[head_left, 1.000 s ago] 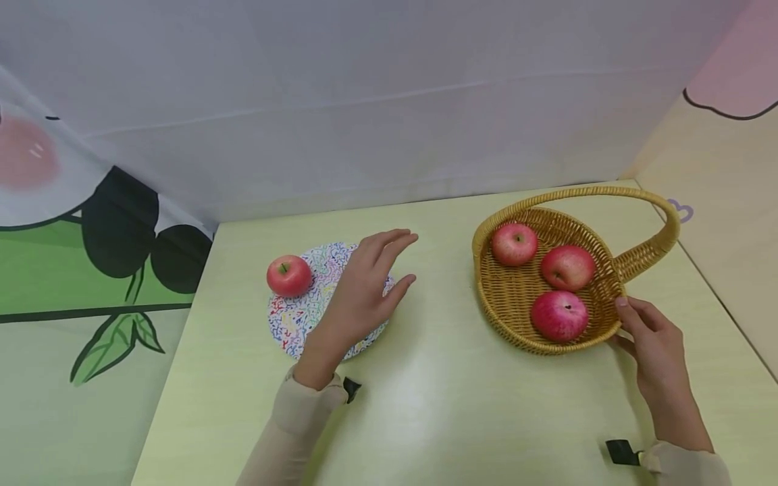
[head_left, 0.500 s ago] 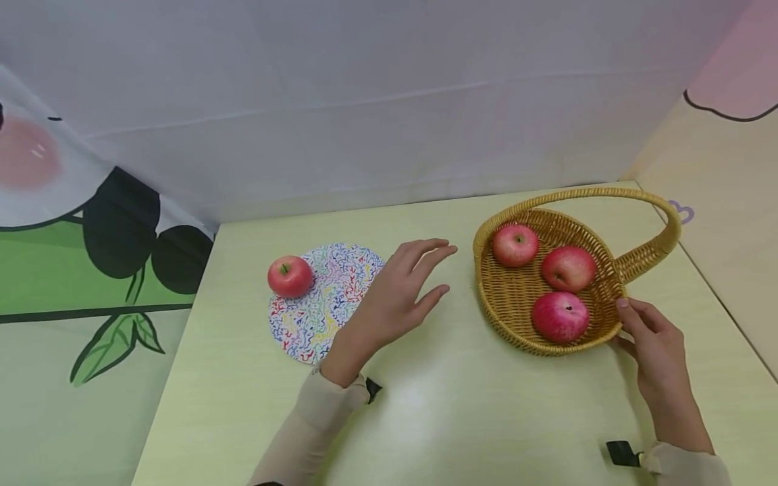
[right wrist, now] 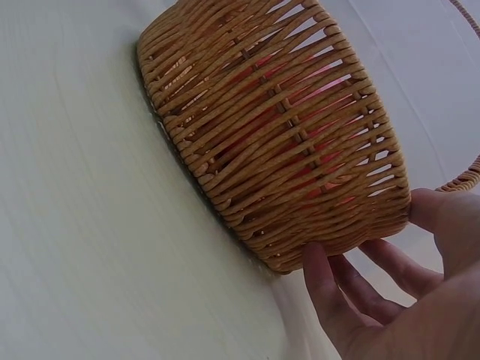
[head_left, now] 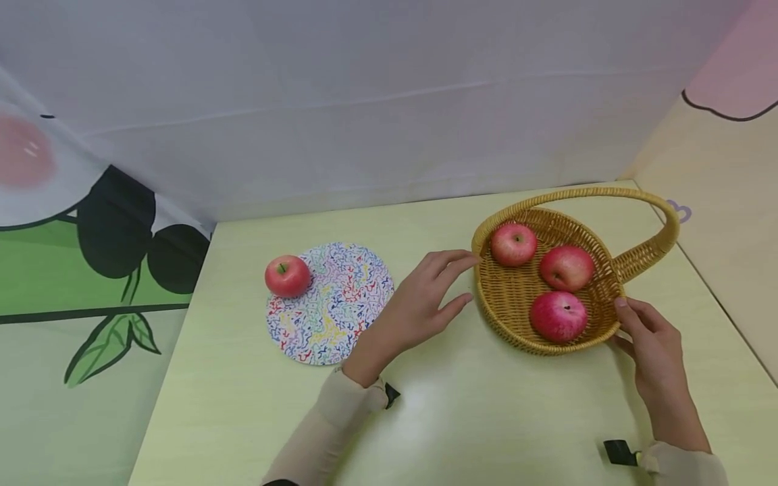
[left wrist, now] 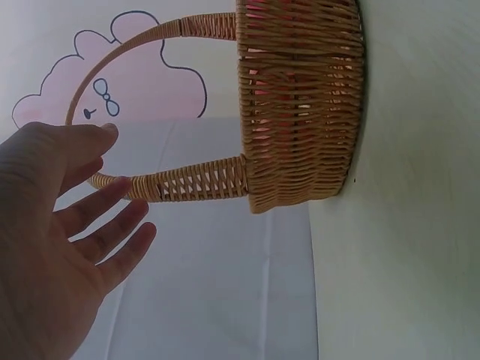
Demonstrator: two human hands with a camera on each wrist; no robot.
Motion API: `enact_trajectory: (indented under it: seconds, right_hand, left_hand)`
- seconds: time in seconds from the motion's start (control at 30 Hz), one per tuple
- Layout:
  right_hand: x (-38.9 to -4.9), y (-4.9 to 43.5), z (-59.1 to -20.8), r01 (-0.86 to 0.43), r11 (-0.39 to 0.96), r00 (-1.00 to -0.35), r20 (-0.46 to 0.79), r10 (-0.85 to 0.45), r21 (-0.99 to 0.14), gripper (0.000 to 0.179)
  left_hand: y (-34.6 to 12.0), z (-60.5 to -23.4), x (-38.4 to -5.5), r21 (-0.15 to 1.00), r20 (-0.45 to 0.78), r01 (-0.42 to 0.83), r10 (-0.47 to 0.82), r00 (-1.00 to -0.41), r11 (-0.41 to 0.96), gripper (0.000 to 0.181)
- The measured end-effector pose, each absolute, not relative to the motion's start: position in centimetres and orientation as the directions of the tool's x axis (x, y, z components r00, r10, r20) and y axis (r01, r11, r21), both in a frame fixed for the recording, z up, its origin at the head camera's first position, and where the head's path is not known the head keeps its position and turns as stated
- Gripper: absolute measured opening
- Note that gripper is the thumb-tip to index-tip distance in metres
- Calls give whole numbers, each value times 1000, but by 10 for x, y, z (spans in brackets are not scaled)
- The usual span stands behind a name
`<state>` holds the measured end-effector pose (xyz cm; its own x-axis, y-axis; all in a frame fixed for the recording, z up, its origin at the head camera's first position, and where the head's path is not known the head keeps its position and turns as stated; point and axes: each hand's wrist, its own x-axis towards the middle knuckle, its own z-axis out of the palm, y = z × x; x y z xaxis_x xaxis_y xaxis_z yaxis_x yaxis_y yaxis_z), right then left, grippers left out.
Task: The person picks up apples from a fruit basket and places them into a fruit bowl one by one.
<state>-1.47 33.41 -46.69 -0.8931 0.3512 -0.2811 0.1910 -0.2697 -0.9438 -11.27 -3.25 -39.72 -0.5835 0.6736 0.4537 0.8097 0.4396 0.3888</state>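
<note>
Three apples [head_left: 559,316] in one basket [head_left: 507,300], a fourth apple [head_left: 288,276] over one mat's [head_left: 355,290] edge.
On the worktop [head_left: 437,432], the right hand [head_left: 655,347] grips the basket's rim; the left hand [head_left: 419,304], loose and holding nothing, is just beside the opposite side, contact hard to tell. Both wrist views reduce the apples to red glimpses through the weave; the right one cuts off most of the handle [head_left: 647,255].

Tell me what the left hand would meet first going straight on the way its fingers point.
Probably the round golden-brown wicker basket, near its arched woven handle; whether the left hand would clear the rim is unclear.
</note>
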Motion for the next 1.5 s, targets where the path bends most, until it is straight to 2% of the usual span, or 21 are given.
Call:
enact_trajectory:
  seconds: [0.37,0.6,0.73,0.87,1.07,1.3,1.5]
  right_hand:
    - [-18,332,-467,192,-273,-890,-284,356,-943,18]
    - [-18,332,-467,182,-265,-892,-272,361,-947,15]
    - [-17,332,-468,183,-269,-890,-276,363,-946,15]
    - [-15,333,-469,180,-267,-892,-272,362,-947,17]
    - [-14,333,-469,176,-282,-893,-273,356,-943,16]
    - [-14,333,-469,180,-283,-893,-277,354,-942,17]
    - [-15,333,-469,171,-282,-890,-271,366,-944,17]
  left_hand:
    - [-8,-406,-102,507,395,762,677,-620,402,54]
    - [13,-409,-94,681,289,596,592,-752,425,62]
    - [26,-406,-88,751,245,519,559,-792,407,67]
    - [39,-404,-83,780,204,458,519,-830,425,71]
    - [58,-403,-83,850,98,303,436,-895,431,79]
    - [79,-410,-91,892,25,192,379,-925,409,87]
    - [97,-418,-105,878,-12,138,309,-951,458,90]
